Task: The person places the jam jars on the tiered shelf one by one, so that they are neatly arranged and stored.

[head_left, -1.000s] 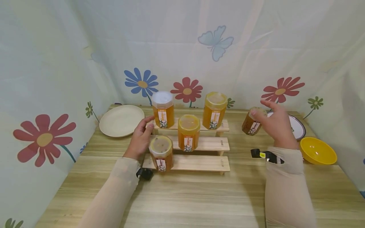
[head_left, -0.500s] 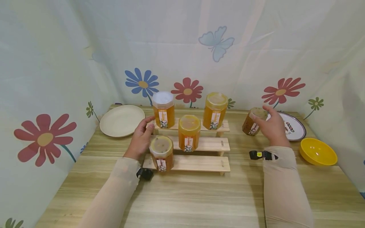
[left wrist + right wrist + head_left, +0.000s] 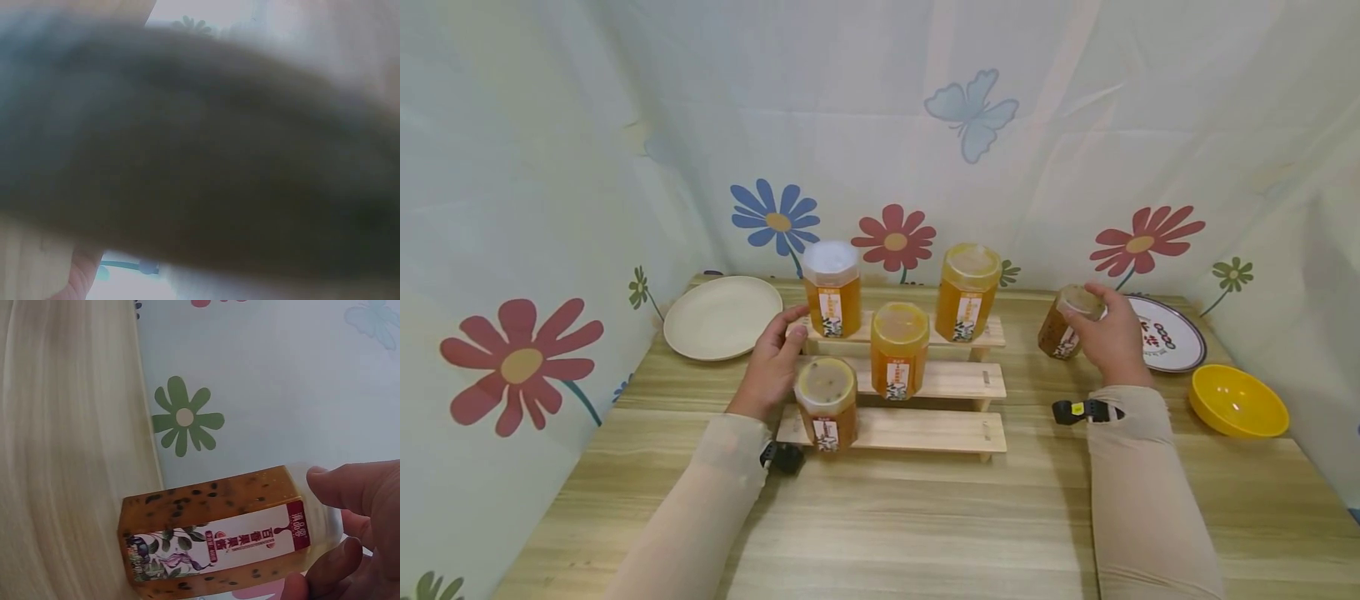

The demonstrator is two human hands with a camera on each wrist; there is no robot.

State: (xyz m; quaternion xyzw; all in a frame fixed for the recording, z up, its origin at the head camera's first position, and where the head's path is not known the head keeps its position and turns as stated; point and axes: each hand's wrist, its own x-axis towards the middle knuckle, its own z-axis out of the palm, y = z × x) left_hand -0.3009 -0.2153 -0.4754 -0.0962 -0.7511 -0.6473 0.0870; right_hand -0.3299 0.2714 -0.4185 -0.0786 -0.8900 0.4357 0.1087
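My right hand (image 3: 1116,337) grips a jar of brown, seed-flecked jam (image 3: 1060,327) by its clear lid. In the right wrist view, thumb and fingers curl round the lid of this jam jar (image 3: 219,537), whose base is at the table. My left hand (image 3: 771,362) holds the left end of the stepped wooden stand (image 3: 925,429), thumb and fingers at its top step. On the stand are a white-lidded amber jar (image 3: 835,304), two yellow-lidded amber jars (image 3: 964,308) (image 3: 897,362) and a browner jar (image 3: 827,421) on the lowest step. A dark blur covers most of the left wrist view.
A cream plate (image 3: 722,321) lies at the back left of the wooden table (image 3: 880,525). Right of my right hand are a dark-rimmed white plate (image 3: 1176,333) and a yellow bowl (image 3: 1236,400). A flowered curtain (image 3: 1037,150) closes off the back and sides.
My right hand has moved slightly left and down, its raised fingers closing round the lid of the jam jar. The left hand and the jars on the stand stay in place.
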